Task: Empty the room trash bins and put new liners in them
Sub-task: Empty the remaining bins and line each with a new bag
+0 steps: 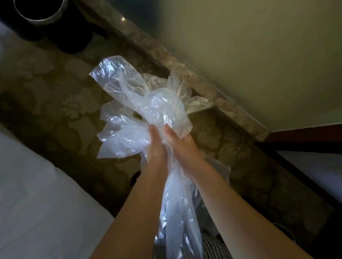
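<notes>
left hand [156,150] and right hand [180,143] both grip the bunched clear liner [141,98] side by side, guessing to open it for the trash bin [41,10] ahead-left

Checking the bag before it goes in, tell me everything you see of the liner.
The liner is thin, clear, crinkled plastic, glossy in places. The left hand and right hand grip its gathered middle side by side, in the air above the carpet. It is bunched, not opened: loose folds fan out beyond them, and a long tail hangs between the forearms.
</notes>
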A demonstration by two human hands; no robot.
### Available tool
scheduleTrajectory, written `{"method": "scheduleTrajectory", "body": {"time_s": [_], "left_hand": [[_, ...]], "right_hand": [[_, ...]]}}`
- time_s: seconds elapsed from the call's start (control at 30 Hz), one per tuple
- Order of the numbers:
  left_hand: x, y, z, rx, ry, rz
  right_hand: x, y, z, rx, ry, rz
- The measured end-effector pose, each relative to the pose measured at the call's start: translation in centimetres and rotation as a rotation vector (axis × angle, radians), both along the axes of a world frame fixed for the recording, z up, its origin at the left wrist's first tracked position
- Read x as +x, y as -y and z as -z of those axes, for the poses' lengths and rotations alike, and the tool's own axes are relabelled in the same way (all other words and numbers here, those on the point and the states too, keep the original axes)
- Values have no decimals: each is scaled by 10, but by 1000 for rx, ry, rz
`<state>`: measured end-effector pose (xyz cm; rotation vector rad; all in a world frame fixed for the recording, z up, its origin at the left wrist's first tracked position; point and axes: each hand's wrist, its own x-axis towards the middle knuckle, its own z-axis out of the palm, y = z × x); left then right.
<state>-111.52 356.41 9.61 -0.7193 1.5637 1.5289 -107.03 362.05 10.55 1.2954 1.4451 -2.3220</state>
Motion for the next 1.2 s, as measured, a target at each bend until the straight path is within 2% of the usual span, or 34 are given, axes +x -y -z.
{"method": "scheduleTrajectory", "body": {"time_s": [0.07,0.17,0.23,0.33,0.43,0.6,0.7,0.8,0.97,1.1,1.2], "left_hand": [[-1,16,-9,27,-89,-21],[-17,40,-35,12,-134,111],[-42,61,-50,-44,-179,156],[-98,107,-67,-111,-164,109],[-131,135,-86,-29,-84,28],[-214,196,-115,267,62,-148],[-256,222,-124,359,135,-257],[-294,242,-126,327,152,-309],[-346,267,-135,242,101,-330],[-399,277,-148,253,80,-291],[-448,278,-153,312,30,-219]], "right_hand": [[-18,4,-11,-8,41,1],[-51,16,-31,30,112,6],[-75,29,-43,27,134,-30],[-130,60,-66,26,180,-104],[-162,84,-77,-30,172,-138],[-246,147,-98,-77,113,-178],[-291,184,-110,8,95,-138],[-330,213,-113,148,75,-167],[-386,237,-118,375,94,-416],[-437,237,-130,206,75,-464],[-491,226,-135,45,134,-504]]}}
